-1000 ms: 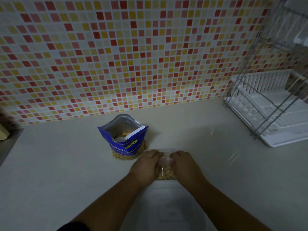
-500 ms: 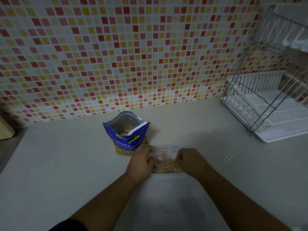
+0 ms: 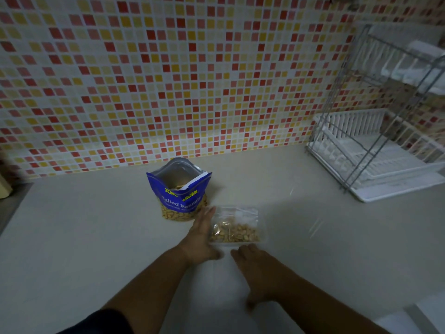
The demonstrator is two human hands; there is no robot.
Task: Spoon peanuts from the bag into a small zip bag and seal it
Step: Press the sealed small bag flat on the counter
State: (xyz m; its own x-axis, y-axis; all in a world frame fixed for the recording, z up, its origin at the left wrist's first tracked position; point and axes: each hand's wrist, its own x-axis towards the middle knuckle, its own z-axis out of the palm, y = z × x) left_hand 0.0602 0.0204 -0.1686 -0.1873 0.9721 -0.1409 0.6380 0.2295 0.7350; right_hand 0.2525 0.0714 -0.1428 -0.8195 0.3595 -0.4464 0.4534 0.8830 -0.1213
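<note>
A small clear zip bag (image 3: 237,225) with peanuts in its lower half lies flat on the pale counter. My left hand (image 3: 201,237) rests flat beside the bag's left edge, fingers stretched out, touching or nearly touching it. My right hand (image 3: 255,266) lies open on the counter just below the bag, apart from it and holding nothing. Behind and to the left, the blue peanut bag (image 3: 179,191) labelled Salted Peanuts stands upright with its top open. No spoon is visible.
A white and wire dish rack (image 3: 375,150) stands at the right against the mosaic tile wall (image 3: 168,80). A white object shows at the bottom right corner (image 3: 423,317). A sink edge sits at the far left.
Both hands have left the top of the small zip bag. The right hand drew back toward me, and the left slid to the bag's left side. The bag now lies flat.
</note>
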